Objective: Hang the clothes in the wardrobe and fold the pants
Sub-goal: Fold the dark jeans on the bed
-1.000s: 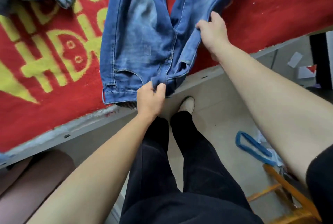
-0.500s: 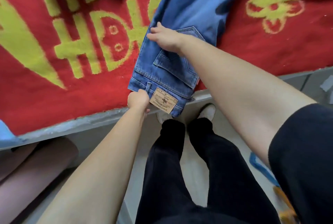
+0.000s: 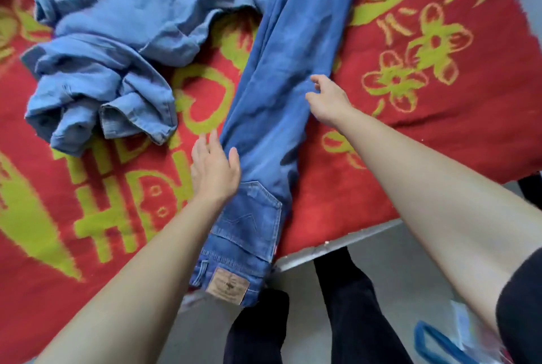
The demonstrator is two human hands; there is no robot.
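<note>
Dark blue jeans point(image 3: 272, 117) lie folded in half lengthwise on the red blanket, legs running away from me, waistband with a tan leather patch point(image 3: 228, 286) at the near edge. My left hand point(image 3: 213, 168) lies flat and open on the jeans' left edge, just above the back pocket. Over the right edge, at mid-thigh, my right hand point(image 3: 328, 98) has its fingers spread and touches the cloth without gripping. A second, lighter pair of jeans point(image 3: 117, 50) lies crumpled at the upper left.
The red blanket with yellow-green patterns point(image 3: 410, 143) covers the whole surface; its pale edge point(image 3: 331, 249) runs along the near side. Below are my dark-trousered legs point(image 3: 346, 305) on a grey floor and a blue hanger point(image 3: 440, 343) at the lower right.
Both hands let go of the waistband and crotch seam. The jeans went from spread open to folded lengthwise, back pocket up. My hands slid farther up the legs, and the view shifted up.
</note>
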